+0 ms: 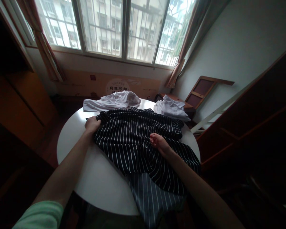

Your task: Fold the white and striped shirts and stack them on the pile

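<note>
A black shirt with white stripes (124,143) lies spread and wrinkled across the round white table. Its lower part, showing a greyer inner side, hangs over the near edge. At the shirt's far left end, my left hand (92,124) is closed on a bunched piece of the striped cloth. My right hand (158,142) rests over the middle of the shirt, fingers curled in, close to a small white button. What those fingers hold, if anything, is hidden.
On the white table (97,184), a crumpled white garment (113,101) lies at the far left and a folded white cloth (170,106) at the far right. Beyond stand a long printed carton (143,84) and barred windows. A wooden chair (200,92) is at the right wall.
</note>
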The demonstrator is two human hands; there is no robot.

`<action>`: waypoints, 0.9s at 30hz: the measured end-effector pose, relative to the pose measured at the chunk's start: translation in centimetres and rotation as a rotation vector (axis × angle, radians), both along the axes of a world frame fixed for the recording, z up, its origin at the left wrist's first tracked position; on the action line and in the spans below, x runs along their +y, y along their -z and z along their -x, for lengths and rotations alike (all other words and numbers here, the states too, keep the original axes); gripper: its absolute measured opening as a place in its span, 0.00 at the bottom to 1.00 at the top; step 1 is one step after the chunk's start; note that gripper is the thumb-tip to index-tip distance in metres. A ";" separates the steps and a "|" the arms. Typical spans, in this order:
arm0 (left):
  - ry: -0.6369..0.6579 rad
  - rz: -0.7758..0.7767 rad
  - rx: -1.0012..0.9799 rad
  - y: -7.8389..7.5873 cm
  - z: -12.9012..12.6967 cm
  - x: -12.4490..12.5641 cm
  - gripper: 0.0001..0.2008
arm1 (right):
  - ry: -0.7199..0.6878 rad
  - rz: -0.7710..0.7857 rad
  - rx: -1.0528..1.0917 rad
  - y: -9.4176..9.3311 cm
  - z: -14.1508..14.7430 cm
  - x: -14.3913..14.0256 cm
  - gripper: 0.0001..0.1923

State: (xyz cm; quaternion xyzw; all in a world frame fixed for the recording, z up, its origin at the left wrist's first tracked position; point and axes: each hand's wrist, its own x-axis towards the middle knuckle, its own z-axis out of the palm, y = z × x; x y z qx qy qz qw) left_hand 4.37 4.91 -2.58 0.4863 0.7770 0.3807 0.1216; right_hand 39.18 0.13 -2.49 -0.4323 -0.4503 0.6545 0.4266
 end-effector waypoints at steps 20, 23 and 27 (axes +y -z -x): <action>1.596 0.236 -0.313 -4.3 -17.1 -9.0 0.11 | -0.127 -0.307 -0.370 0.9 0.6 -0.1 0.14; 1.186 -0.105 -0.372 -4.2 -14.5 -5.9 0.11 | -0.252 -0.260 -0.323 0.6 0.5 -0.7 0.07; 0.730 -0.291 -0.143 -2.1 -10.8 -1.6 0.19 | -0.565 -0.154 -0.408 0.4 -0.1 -1.4 0.05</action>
